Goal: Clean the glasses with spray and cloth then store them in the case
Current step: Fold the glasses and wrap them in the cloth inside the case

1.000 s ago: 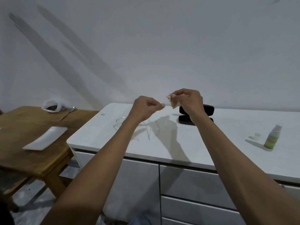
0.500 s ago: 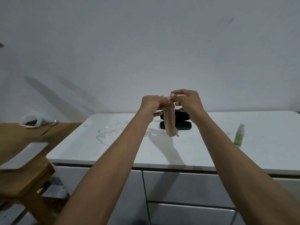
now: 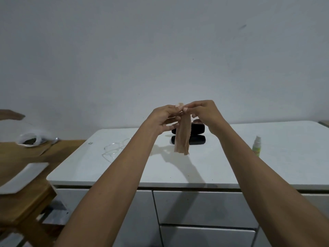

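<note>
White cabinet: a long glossy-topped drawer unit (image 3: 231, 168) against the pale wall; every place below is told from it.
Wooden table: brown, low, just off the cabinet's left end (image 3: 23, 202), bearing a flat white rectangular tray (image 3: 21, 177) and a crumpled white plastic bag (image 3: 29, 139).
Left hand: raised above the cabinet's middle (image 3: 164, 120), thumb and fingertips pinching the top edge of the cloth, lower fingers loosely spread.
Right hand: raised beside the left (image 3: 204, 113), fingertips meeting it and pinching the same top edge.
Cloth: a thin beige cleaning cloth (image 3: 183, 138), hanging in a narrow folded strip from both hands, its lower end above the cabinet top and not touching it.
Case: a black oblong glasses case (image 3: 197, 139), open, lying toward the cabinet's back, behind the cloth.
Glasses: clear-framed spectacles (image 3: 114, 150) lying on the cabinet's left part, well apart from both hands.
Spray: a small green-labelled spray bottle (image 3: 256, 146), upright on the cabinet's right part.
</note>
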The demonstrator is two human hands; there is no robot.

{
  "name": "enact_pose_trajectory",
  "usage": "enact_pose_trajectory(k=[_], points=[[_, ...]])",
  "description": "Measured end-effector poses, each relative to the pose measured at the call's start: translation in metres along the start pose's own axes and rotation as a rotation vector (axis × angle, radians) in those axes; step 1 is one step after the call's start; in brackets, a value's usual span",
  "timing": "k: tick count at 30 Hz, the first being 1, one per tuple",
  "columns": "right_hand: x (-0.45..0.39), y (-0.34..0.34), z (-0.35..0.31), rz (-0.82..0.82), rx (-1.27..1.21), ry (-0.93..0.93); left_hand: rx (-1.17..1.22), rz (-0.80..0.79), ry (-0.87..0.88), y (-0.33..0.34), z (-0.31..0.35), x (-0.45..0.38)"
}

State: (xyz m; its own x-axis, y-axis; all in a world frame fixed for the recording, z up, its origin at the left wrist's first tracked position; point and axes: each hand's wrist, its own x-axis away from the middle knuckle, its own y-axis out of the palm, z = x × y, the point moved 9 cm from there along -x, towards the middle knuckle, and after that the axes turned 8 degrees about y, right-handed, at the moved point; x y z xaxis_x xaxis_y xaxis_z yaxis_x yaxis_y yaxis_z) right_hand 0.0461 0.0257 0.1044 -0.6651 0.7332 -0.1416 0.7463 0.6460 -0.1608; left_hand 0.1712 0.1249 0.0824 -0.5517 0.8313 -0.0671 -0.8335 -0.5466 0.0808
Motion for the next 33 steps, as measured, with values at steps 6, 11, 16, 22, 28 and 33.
enact_pose_trajectory(k=[6, 11, 16, 22, 28, 33], points=[[0.002, -0.006, 0.009, 0.013, -0.075, 0.08, 0.017, -0.025, 0.0, -0.003, -0.002, 0.0], [-0.001, -0.024, 0.019, 0.096, -0.07, 0.072, -0.215, 0.018, 0.042, -0.025, 0.002, 0.001], [-0.003, -0.043, 0.031, 0.174, -0.022, 0.078, -0.404, 0.098, 0.085, -0.048, 0.006, 0.0], [-0.005, -0.042, 0.051, 0.18, 0.012, 0.108, -0.41, 0.1, 0.07, -0.05, -0.014, -0.007], [-0.015, -0.043, 0.065, 0.209, 0.024, 0.154, -0.338, 0.162, 0.098, -0.053, -0.026, -0.021], [-0.024, -0.046, 0.052, 0.224, 0.019, 0.11, -0.276, 0.209, 0.219, -0.057, -0.006, -0.034]])
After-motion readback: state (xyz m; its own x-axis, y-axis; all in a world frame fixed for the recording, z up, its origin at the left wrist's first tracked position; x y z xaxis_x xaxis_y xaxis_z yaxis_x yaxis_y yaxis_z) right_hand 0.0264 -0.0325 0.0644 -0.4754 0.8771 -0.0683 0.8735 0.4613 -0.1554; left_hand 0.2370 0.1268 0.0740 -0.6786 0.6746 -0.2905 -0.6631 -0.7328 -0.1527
